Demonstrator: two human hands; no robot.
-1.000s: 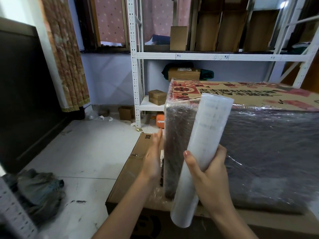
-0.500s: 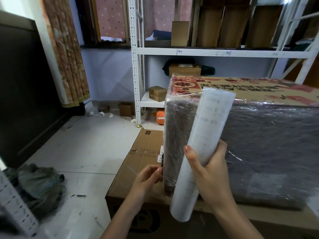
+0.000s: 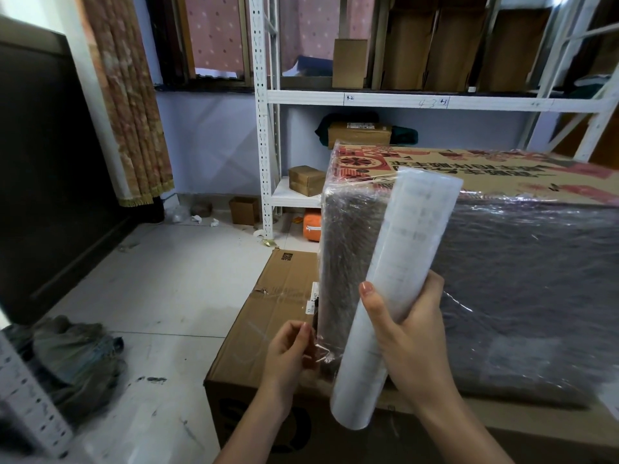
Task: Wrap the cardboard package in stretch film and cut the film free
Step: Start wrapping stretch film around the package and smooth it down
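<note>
Two hands work at the near left corner of the cardboard package [image 3: 485, 249], which stands on edge on a flat carton [image 3: 268, 316], its sides already filmed. The right hand [image 3: 407, 333] grips the stretch-film roll [image 3: 398, 289], whose long axis tilts up and right against that corner. Just left of the roll's lower end, the left hand [image 3: 289, 353] seems to pinch loose film [image 3: 318, 348] between thumb and fingertips. Shelving [image 3: 264, 128] stands well behind; nothing blocks the corner.

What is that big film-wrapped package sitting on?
The wrapped package rests on a brown cardboard box lying on the floor. The package, roll and hands hide most of the box's top.
</note>
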